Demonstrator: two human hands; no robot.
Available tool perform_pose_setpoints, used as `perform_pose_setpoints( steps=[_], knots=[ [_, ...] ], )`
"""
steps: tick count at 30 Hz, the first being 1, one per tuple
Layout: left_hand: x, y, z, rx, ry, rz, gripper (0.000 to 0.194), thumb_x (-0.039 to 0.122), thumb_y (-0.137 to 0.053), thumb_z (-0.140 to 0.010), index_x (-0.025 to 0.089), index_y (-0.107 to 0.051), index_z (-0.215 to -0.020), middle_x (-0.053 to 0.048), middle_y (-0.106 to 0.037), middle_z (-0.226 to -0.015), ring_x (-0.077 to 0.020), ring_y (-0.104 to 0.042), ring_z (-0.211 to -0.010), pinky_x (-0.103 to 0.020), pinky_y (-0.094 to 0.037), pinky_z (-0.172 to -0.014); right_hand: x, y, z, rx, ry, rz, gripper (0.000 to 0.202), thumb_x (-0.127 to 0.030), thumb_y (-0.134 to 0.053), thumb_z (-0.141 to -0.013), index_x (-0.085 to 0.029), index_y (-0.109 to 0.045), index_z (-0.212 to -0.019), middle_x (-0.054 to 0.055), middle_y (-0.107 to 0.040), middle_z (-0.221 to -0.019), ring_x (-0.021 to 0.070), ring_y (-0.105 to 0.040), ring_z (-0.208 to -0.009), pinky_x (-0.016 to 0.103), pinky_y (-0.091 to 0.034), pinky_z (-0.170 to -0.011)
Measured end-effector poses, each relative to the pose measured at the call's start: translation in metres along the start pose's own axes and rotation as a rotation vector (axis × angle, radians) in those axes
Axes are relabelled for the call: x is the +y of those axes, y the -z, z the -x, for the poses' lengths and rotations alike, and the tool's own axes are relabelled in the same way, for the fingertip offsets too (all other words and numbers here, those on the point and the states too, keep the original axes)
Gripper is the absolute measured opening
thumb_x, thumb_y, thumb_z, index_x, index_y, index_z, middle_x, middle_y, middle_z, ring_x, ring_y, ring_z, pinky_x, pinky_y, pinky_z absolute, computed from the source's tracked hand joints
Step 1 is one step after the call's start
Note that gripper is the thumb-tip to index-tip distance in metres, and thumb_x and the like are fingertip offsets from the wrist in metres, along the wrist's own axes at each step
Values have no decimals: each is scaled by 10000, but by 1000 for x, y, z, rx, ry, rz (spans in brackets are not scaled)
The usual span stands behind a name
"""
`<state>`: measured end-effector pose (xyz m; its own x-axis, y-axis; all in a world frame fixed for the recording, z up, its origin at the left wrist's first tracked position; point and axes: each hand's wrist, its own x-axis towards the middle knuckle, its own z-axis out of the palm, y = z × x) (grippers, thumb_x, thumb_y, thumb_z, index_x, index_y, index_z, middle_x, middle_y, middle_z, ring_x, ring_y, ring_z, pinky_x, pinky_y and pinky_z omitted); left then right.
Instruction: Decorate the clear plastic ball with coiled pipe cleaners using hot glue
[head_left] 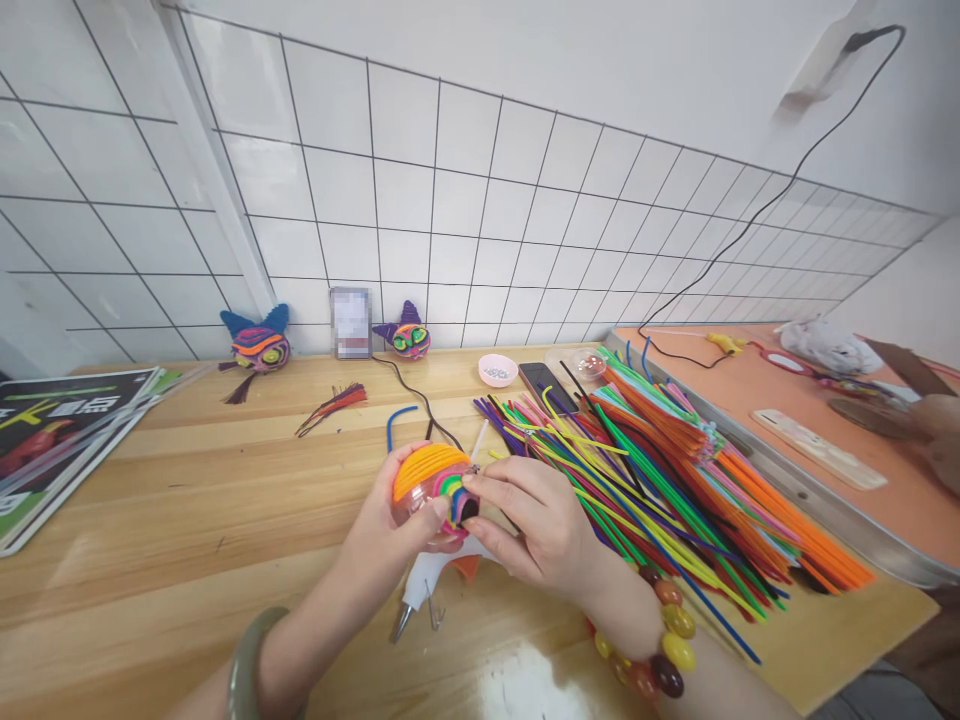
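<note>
Near the middle of the wooden table, my left hand [394, 530] is wrapped round a clear ball [431, 475] partly covered with orange pipe cleaner and a multicoloured coil. The fingers of my right hand [536, 520] pinch the right side of this coil, by a black centre. Just beneath the ball lies a white glue gun [424, 580] with a metal nozzle and a wire stand; its handle is partly hidden by my hands. A blue pipe cleaner [391, 425] curves on the table behind the ball.
Many coloured pipe cleaners [675, 490] spread on the right, beside a phone [550, 388] and a pink bowl [498, 371]. Two decorated balls, one left [259, 348] and one nearer the middle [409, 335], stand by the tiled wall. Another person's hand [937, 430] is at far right.
</note>
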<state>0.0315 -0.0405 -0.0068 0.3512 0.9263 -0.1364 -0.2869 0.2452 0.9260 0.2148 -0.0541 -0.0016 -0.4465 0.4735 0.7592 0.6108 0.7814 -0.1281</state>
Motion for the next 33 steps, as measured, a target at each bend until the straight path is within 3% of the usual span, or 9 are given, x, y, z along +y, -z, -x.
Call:
perform_pose_setpoints(
  steps=[5,13,33],
  knots=[
    [-2,-6,3,30,-38,15,621,339,-768,-676,213,-430,-1181,-73,-664,-1017,-233,-656,-876,-367,-602,-682,-5,-5,1,41,-100,-77,137,-208,-641,-841,-164,-601,-965,95,-638,-897,187,-616,-789,325,-547,-667],
    [-1,-9,5,54,-82,30,571,326,-749,-694,212,-448,-1166,-70,-660,-1014,-220,-656,-856,-336,-593,-670,-7,-6,-3,48,-148,-143,153,-185,-626,-821,-179,-594,-970,84,-619,-892,187,-618,-769,328,-545,-646],
    [2,-16,8,130,-74,32,601,335,-772,-647,211,-462,-1146,-61,-664,-984,-222,-660,-812,-348,-598,-638,-10,-6,-3,51,-151,-93,150,-198,-620,-823,-190,-590,-970,74,-623,-888,185,-630,-780,324,-561,-653]
  ],
)
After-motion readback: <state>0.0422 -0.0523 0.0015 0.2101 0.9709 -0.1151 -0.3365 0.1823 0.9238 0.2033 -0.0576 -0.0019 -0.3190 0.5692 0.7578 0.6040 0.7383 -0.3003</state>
